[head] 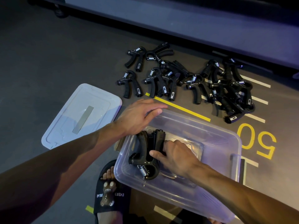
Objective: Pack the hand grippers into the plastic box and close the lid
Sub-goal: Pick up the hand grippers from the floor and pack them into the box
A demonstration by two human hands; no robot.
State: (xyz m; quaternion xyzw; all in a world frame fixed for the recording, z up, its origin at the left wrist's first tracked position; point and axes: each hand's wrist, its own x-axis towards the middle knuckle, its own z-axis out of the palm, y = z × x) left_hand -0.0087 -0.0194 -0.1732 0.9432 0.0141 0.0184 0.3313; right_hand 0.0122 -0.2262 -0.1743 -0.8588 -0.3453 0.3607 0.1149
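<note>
- A dark floor [48,62] with yellow markings carried everything.
- The right hand [176,157] pinched a hand gripper [144,157] low inside the plastic box [226,139].
- The left hand [137,113] rested flat on the box's rim, its grip holding nothing.
- Many grippers [194,78] lay beyond; the lid [80,115] sat beside.
- Risk: loosely stacked grippers might keep the lid from closing.

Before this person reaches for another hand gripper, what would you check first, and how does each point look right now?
1. Clear plastic box held steady: ok, left hand rests on its far rim.
2. Black hand grippers in the box settled: cannot tell, right hand touches them.
3. Room left in box: ok, the box's right part is bare.
4. Pile of black hand grippers on the floor within view: ok.
5. Translucent lid clear of the box: ok, flat on the floor at left.
</note>
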